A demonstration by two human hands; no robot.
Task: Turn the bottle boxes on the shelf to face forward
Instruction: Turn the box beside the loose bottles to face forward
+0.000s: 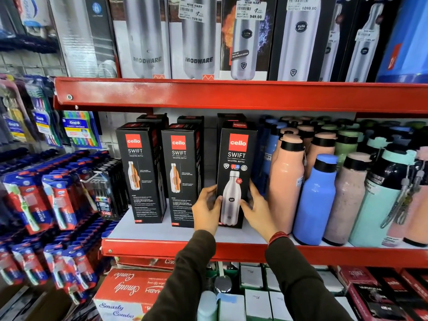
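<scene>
Dark sleeves come up from the bottom edge, and our 2 hands reach onto the red shelf. Our left hand presses against the left edge of the right box, thumb on its front face and fingers curled around the side. Our right hand lies flat against the box's right edge, fingers spread upward along it. Together they form a 2-sided grip clasping the box low down.

This box stands upright on the shelf, its front showing a steel bottle picture. Left of it, apart by a gap, stand the middle box and the left box, both upright and showing faces with small text and a cutaway bottle. More black boxes stand behind them.

Just right of the held box is a crowd of loose bottles, with a peach bottle nearest and a blue bottle in front. Toothbrush packs hang at far left.
</scene>
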